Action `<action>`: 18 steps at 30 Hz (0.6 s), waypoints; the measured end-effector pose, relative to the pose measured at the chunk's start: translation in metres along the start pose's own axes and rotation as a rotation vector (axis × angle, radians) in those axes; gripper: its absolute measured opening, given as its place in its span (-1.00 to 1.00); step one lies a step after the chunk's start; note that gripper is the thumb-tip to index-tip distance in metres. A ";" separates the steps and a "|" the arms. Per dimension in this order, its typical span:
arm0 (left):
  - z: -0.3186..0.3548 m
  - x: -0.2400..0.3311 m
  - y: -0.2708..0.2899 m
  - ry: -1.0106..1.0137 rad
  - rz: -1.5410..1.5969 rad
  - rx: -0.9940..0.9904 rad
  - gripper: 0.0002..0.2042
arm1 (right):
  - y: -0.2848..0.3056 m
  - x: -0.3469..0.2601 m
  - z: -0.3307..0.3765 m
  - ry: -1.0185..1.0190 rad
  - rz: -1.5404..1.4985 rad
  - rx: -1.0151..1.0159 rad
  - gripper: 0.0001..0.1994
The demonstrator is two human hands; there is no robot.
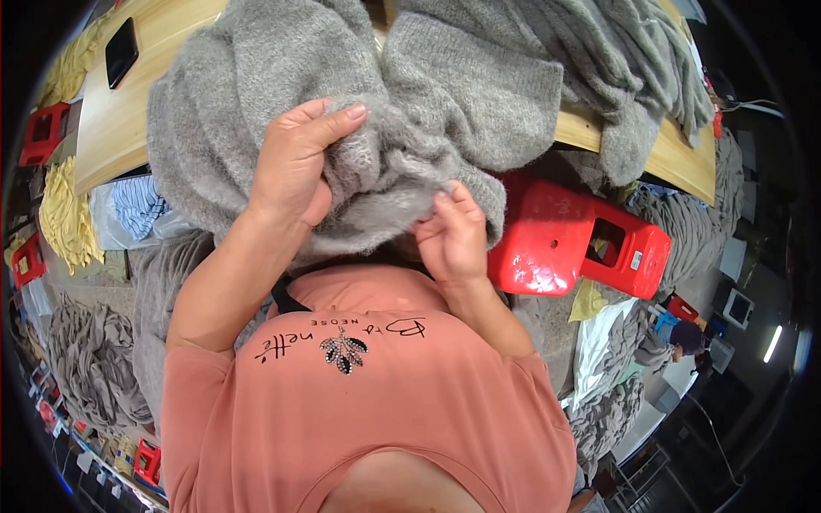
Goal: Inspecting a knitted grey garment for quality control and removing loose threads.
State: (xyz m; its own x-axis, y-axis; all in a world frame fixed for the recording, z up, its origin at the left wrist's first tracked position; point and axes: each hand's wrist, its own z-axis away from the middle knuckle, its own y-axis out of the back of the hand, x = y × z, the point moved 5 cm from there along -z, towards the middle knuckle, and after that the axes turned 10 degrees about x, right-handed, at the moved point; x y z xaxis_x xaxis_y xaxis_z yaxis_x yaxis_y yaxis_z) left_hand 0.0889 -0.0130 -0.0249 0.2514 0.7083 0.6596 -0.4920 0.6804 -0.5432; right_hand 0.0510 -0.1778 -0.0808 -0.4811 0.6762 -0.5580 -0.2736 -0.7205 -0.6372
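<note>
I have the grey knit (363, 156) gathered in front of the salmon shirt (393, 385), bunched at the near edge of the pale wooden counter (120, 137) and hanging below it. My left hand (291, 167) is closed on a fold, thumb laid across the top and fingers tucked behind the fabric. My right hand (455, 232) is lower and to the right, thumb and forefinger together on a loose edge of the same knit; it is slightly blurred. A short stretch of fabric lies between the two hands.

Just beyond, I see a ribbed panel (479, 94); I cannot tell whether it belongs to the same piece. More grey knitwear (616, 68) drapes over the counter at right. A black phone (121, 53) lies at the far left. Near my right hand stands a red stool (543, 239), and a striped cloth (139, 208) rests on clear plastic at left.
</note>
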 end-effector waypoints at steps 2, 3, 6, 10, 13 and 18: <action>-0.001 -0.001 0.006 -0.002 0.016 0.019 -0.92 | -0.004 -0.013 0.002 -0.021 -0.075 -0.031 -0.75; -0.002 -0.001 0.009 0.004 0.031 0.031 -0.92 | -0.014 -0.020 0.008 -0.109 -0.141 -0.105 -0.73; 0.000 0.003 0.012 0.006 0.042 0.054 -0.93 | -0.002 -0.019 0.016 -0.163 -0.089 -0.169 -0.64; -0.006 0.012 0.019 -0.018 0.114 0.075 -0.93 | 0.016 -0.008 0.030 -0.282 0.442 -0.252 -0.79; -0.003 0.016 0.015 -0.039 0.109 0.115 -0.93 | 0.031 -0.006 0.028 -0.301 0.794 -0.135 -0.82; 0.004 0.012 0.008 -0.083 0.003 0.031 -0.94 | 0.000 -0.066 0.041 0.869 1.112 0.116 -0.69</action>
State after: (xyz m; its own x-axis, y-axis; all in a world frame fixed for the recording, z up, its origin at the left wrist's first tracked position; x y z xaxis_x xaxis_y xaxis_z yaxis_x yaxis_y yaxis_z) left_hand 0.0849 0.0005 -0.0194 0.1808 0.6917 0.6992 -0.5186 0.6711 -0.5297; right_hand 0.0483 -0.2286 -0.0222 0.1590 -0.3964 -0.9042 -0.1832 -0.9118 0.3675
